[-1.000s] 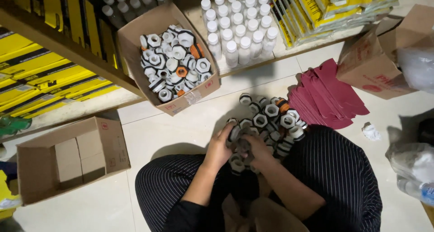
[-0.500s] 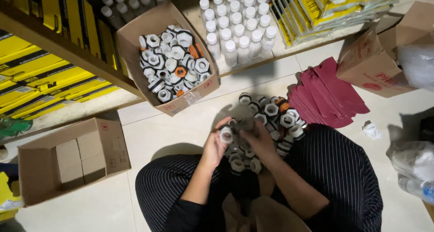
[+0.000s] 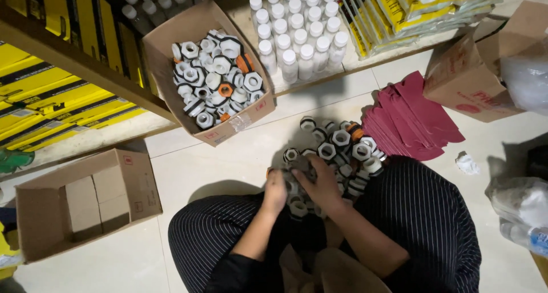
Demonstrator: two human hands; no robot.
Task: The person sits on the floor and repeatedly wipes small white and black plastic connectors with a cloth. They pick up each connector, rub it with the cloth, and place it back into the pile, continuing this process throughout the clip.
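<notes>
Both forearms are extended forward from the torso and are angled inward, so that the hands are brought close together in front of the crossed legs. The left hand (image 3: 275, 190) is held with the fingers curled downward, back of the hand uppermost. The right hand (image 3: 321, 185) is positioned just beside it, fingers spread and bent downward.

Seated on the tiled floor (image 3: 228, 161), legs in pinstriped trousers (image 3: 422, 213) spread apart. Left hand (image 3: 275, 189) and right hand (image 3: 321, 181) close together, fingers among a pile of white and black hexagonal fittings (image 3: 337, 150) heaped on the floor between the knees. Beyond the pile, an open cardboard box (image 3: 211, 70) full of the same fittings. Beside it, rows of white-capped bottles (image 3: 297, 30). To the right, a stack of dark red sheets (image 3: 411, 119). To the left, a nearly empty carton (image 3: 80, 201).
</notes>
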